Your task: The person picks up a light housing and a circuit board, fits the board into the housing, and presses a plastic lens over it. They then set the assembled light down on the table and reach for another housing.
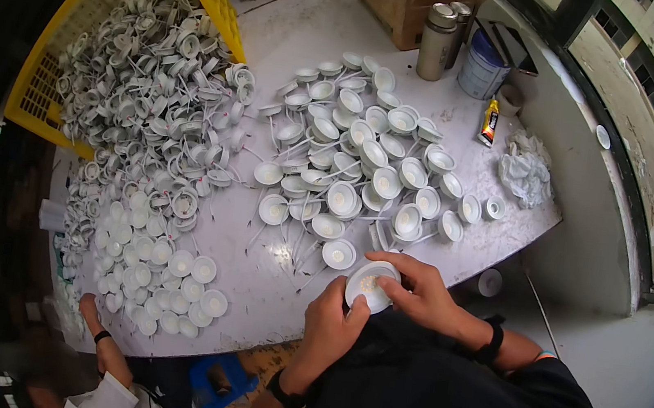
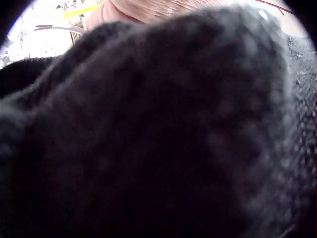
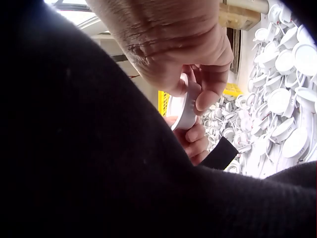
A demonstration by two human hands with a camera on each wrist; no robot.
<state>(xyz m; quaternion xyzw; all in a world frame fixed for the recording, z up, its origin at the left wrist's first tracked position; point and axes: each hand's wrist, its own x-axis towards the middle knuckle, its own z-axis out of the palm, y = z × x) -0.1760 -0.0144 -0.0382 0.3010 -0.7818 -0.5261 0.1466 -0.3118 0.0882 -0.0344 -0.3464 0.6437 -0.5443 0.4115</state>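
Both hands hold one round white LED downlight (image 1: 371, 279) close in front of the body, over the table's near edge. Its face, with a cluster of small yellowish dots at the centre, is turned up towards the head camera. My left hand (image 1: 330, 326) grips the near left rim, thumb on the face. On the other side my right hand (image 1: 424, 296) has its thumb on the face and fingers round the far rim. In the right wrist view the downlight (image 3: 188, 106) appears edge-on between the fingers. Dark cloth fills most of the left wrist view, hiding the left fingers.
Many similar downlights (image 1: 373, 154) with leads lie ahead. Left is a yellow crate (image 1: 37, 87) spilling wired housings (image 1: 141, 80), with white discs (image 1: 192, 289) nearer. A flask (image 1: 436, 43), glue tube (image 1: 489, 122) and crumpled plastic (image 1: 526, 171) stand right. Another person's arm (image 1: 108, 349) is lower left.
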